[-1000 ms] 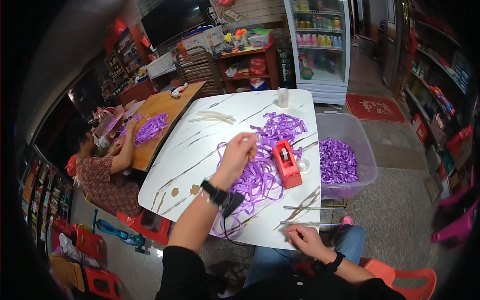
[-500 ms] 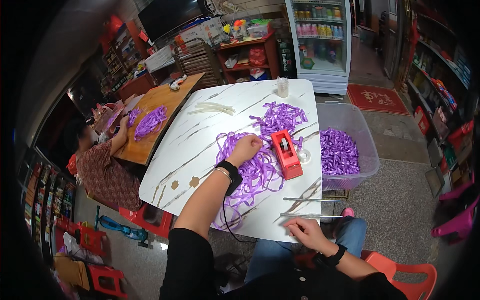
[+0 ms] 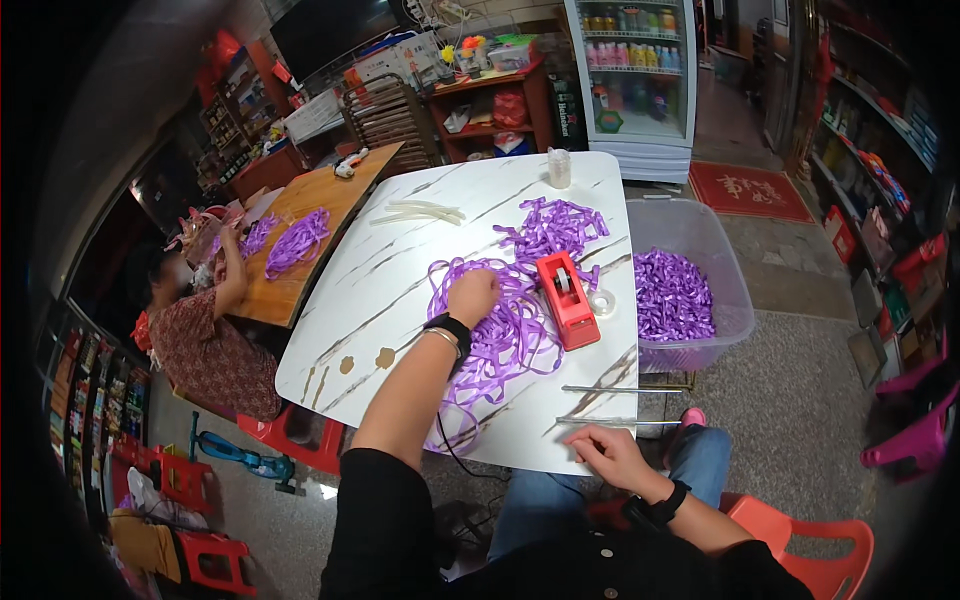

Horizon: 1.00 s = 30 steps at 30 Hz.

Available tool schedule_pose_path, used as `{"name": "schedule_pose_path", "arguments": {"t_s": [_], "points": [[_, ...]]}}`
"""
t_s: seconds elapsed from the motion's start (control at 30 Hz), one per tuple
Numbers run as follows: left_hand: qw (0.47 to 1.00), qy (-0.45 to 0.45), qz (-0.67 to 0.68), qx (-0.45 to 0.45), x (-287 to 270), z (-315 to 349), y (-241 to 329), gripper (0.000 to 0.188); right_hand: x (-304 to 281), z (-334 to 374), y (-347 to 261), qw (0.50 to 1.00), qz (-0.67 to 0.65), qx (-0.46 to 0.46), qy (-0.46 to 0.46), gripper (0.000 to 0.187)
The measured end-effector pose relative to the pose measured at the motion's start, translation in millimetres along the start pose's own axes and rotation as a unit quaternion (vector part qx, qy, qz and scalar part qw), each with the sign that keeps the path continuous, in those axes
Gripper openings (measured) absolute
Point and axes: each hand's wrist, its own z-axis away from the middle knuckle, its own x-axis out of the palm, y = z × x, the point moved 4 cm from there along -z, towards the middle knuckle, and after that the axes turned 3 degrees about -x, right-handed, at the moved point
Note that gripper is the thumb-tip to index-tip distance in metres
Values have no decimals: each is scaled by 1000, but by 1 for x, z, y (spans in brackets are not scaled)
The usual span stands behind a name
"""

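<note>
My left hand (image 3: 473,297) is over a loose heap of long purple ribbon (image 3: 500,345) on the white marbled table. Its fingers are curled inward and their tips are hidden, so what they hold cannot be seen. Right of the heap stands a red tape dispenser (image 3: 568,300) with a roll of tape in it, and a clear tape roll (image 3: 602,303) lies beside it. My right hand (image 3: 612,458) rests by the near table edge, fingers loosely bent and apart, with nothing visible in them. Close to it, thin metal rods (image 3: 610,421) jut over the table's right edge.
Folded purple ribbon pieces (image 3: 555,230) lie behind the dispenser. A translucent tub (image 3: 735,250) of purple pieces stands right of the table. Pale strips (image 3: 415,211) and a clear container (image 3: 559,170) lie farther back. Another person (image 3: 215,330) sits left at a wooden table (image 3: 345,215).
My left hand has drawn back left from beside the dispenser, over the ribbon heap. My right hand's fingers have loosened slightly. The other person's hand has lifted toward the left.
</note>
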Motion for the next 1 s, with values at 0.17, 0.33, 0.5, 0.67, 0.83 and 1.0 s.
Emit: {"name": "schedule_pose_path", "arguments": {"t_s": [0.17,0.33,0.5,0.67,0.83,1.0], "points": [[989,109,105,2,-57,-4,-39,14,2,1,-2,1000,9,-13,-1,15],[940,168,286,-77,-144,6,-60,14,-1,3,-1,1000,7,-6,2,15],[910,211,351,-69,-198,25,-65,13,0,1,-1,1000,11,13,3,15],[958,264,107,28,-200,39,-58,14,3,1,-5,1000,5,6,7,15],[966,38,218,134,-120,66,28,11,1,2,-2,1000,4,25,7,15],[971,-82,93,204,-49,101,78,20,1,1,-3,1000,-9,0,16,17]]}}
